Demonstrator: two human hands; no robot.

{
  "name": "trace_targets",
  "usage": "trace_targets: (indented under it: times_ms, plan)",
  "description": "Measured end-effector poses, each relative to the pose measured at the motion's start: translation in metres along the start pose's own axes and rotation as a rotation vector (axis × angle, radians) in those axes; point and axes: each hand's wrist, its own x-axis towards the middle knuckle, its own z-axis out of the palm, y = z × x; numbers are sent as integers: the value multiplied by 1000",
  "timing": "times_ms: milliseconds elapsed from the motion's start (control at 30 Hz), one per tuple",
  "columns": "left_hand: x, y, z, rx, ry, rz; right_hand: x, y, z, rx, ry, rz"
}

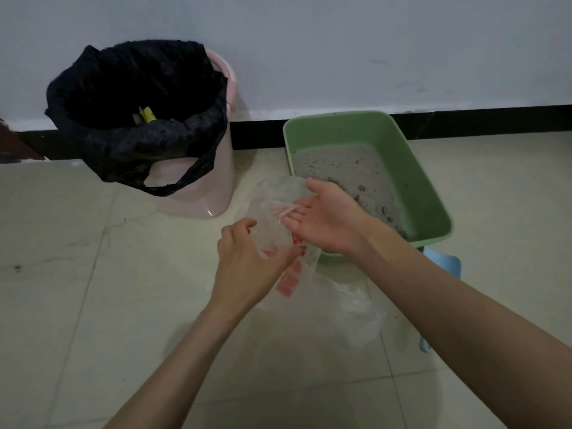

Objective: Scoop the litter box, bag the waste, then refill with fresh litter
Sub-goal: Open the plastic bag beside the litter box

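A green litter box [418,181] sits on the floor by the wall, holding grey litter [343,168] with dark clumps. In front of its near left corner I hold a thin clear plastic bag [346,301] with red print. My left hand [247,264] pinches the bag's edge. My right hand [328,218] is flat with its fingers pushed inside the bag's mouth. The bag's lower part trails down to the floor on the right.
A pink bin [213,178] lined with a black bag [133,119] stands to the left against the wall, with some rubbish inside. A light blue plastic object [445,264] lies partly hidden behind my right forearm. Pale floor tiles stretch to the left.
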Motion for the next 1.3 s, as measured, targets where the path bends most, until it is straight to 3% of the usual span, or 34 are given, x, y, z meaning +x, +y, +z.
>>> trace_targets:
  times_ms: [233,267,367,467,533,667,767,900,1100,1200,1300]
  plan:
    - [-4,3,11,5,76,-56,-3,9,7,-118,-64,13]
    - [-1,-5,8,9,105,-47,-2,10,6,-317,-26,-34]
    - [7,-29,-7,-10,175,-95,-2,5,-12,-1353,327,-348]
    - [13,-42,-22,-139,119,-223,-9,4,-33,-1830,494,-397]
    - [15,-45,-31,-334,74,-275,-10,6,-42,-1943,499,-384]
    - [16,-54,-51,-659,35,-396,-1,1,-55,-1843,590,-447]
    - [16,-69,-59,-802,31,-467,-1,-10,-62,-1791,622,-352]
    - [16,-76,-64,-810,-1,-498,-8,-17,-70,-1386,489,-84]
    - [14,-68,-75,-1157,-193,-538,-11,-30,-89,-621,335,135]
    - [18,-77,-77,-1394,-181,-608,-12,-27,-93,-439,268,190]
    - [17,-84,-79,-1436,-229,-648,-12,-30,-96,-353,224,210]
